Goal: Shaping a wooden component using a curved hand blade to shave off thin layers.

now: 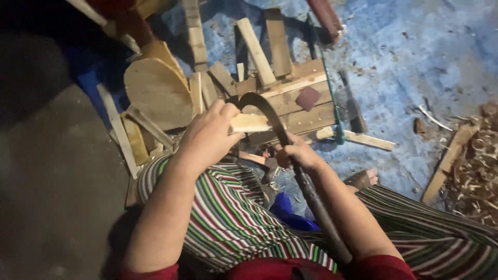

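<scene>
Closest to me I see my lap in striped cloth, with thin green, red, white and dark lines, soft and wrinkled. A bit of blue shows between my knees. My bare foot pokes out past my right knee.

My right hand is wrapped tight around a long dark handle. The handle looks round and worn, and it runs back along my arm. Its fingers are curled shut on it. The handle turns into a curved blade, dark and bent like a hook.

My left hand pinches a small piece of wood between thumb and fingers. The wood is pale, flat and smooth, and it sits just above my left knee. The curved blade arches over it and its edge meets the wood's far end.

Past my hands lies a heap of flat boards, pale and rough, lying every which way. One rounded board looks like half a circle. A small dark red square lies on the boards.

To my right, curly wood shavings make a fluffy pile. A blue sheet, crinkly and dusty, lies under it all. The gray floor on my left is smooth and dim.
</scene>
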